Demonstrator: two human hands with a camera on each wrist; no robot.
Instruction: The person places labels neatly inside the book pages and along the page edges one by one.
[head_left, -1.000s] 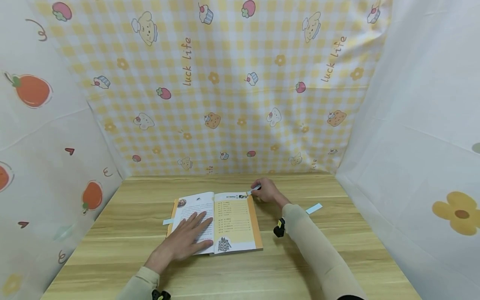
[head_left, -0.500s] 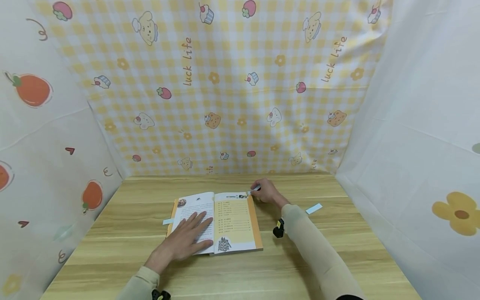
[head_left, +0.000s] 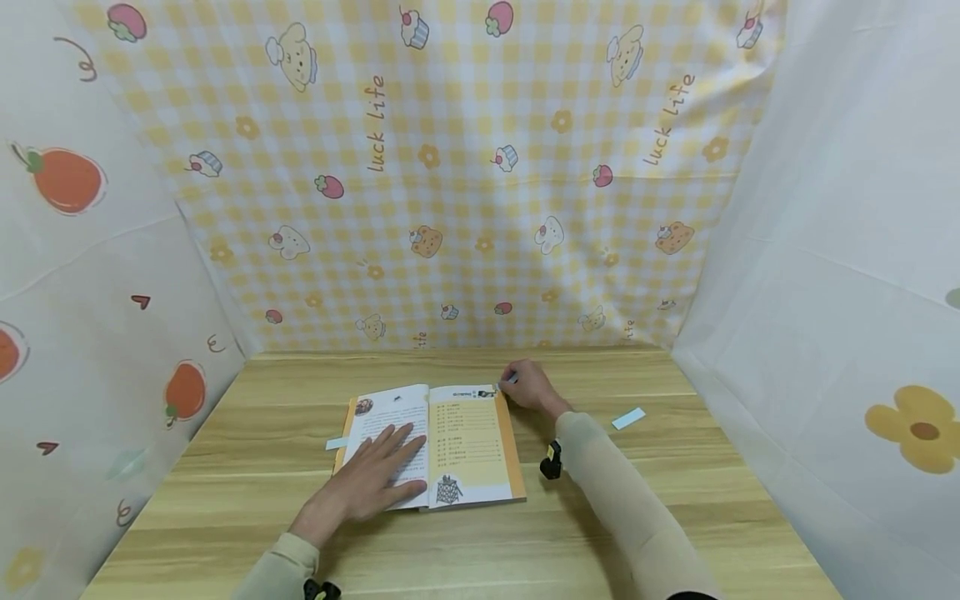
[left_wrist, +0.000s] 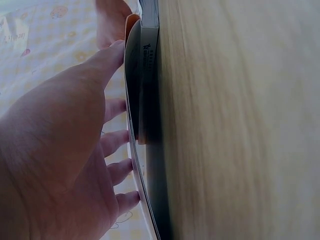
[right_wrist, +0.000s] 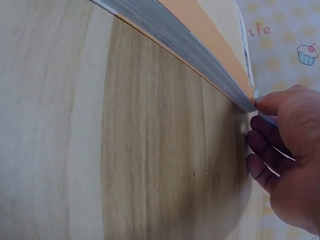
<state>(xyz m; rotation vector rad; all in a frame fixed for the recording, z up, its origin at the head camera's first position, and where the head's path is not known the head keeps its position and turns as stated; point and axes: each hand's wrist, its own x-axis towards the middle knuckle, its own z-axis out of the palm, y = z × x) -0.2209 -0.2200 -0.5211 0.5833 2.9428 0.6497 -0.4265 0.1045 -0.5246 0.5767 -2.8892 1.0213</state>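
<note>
An open book (head_left: 468,442) lies on the wooden table, its right page yellow with printed lines and an orange outer margin. My left hand (head_left: 372,477) rests with spread fingers on the left page; in the left wrist view its fingertips press that page's surface. At the far right corner of the book, my right hand (head_left: 531,385) pinches a pale blue paper strip (right_wrist: 269,119) between thumb and finger. The thumb is right at the book's corner in the right wrist view, and most of the strip is hidden by the hand.
Another pale blue strip (head_left: 628,418) lies on the table (head_left: 600,533) to the right of the book. A similar strip (head_left: 336,443) sticks out from the book's left edge. Behind the table hangs a yellow checked cloth (head_left: 480,275), with white cloths at both sides.
My right hand has shifted slightly left at the book's corner, and less of the strip shows. The left hand and the book have stayed put.
</note>
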